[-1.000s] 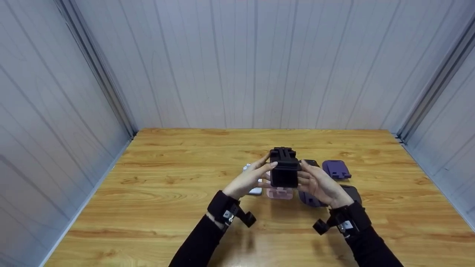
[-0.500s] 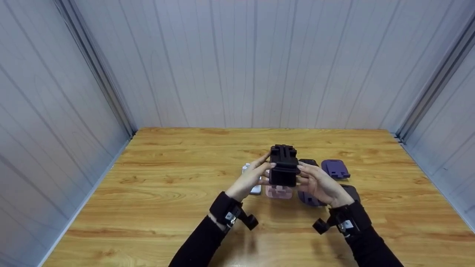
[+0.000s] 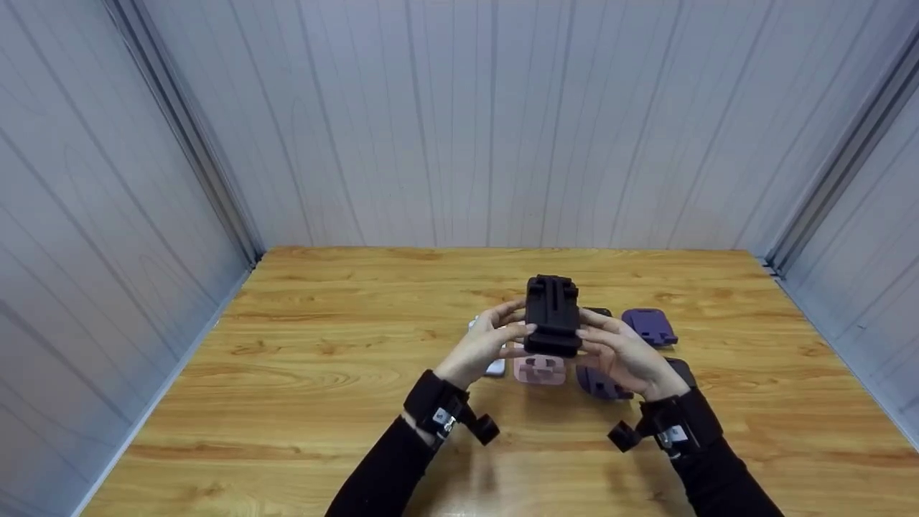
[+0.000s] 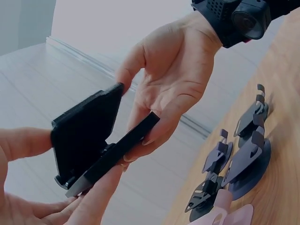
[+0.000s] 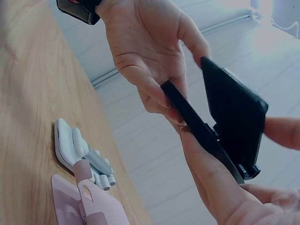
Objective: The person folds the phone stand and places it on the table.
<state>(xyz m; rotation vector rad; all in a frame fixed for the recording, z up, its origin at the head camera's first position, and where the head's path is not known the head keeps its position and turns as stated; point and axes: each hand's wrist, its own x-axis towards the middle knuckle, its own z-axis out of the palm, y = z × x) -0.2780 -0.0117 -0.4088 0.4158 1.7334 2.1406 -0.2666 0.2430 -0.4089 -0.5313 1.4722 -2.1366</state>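
Observation:
Both hands hold a black folding phone stand (image 3: 553,309) up above the table. Its two plates are hinged together and stand partly folded, with a narrow V-shaped gap between them in the left wrist view. My left hand (image 3: 482,346) pinches the stand's left side, thumb on the near edge and fingers on the far plate. On the opposite side, my right hand (image 3: 623,353) grips it the same way, thumb near the front edge. In the right wrist view the stand (image 5: 232,112) shows its hinge low, between the fingers of both hands.
Other folding stands lie on the wooden table (image 3: 323,395) beneath and right of the hands: a white one (image 3: 495,368), a pink one (image 3: 540,371), a dark blue one (image 3: 602,385), a purple one (image 3: 648,326) and a black one (image 3: 682,371). Panelled walls (image 3: 459,129) enclose the table's back and sides.
The stand's plates have swung closer together, and its near panel looks shorter from above. Both hands stay at its sides, with only slight shifts of the fingers.

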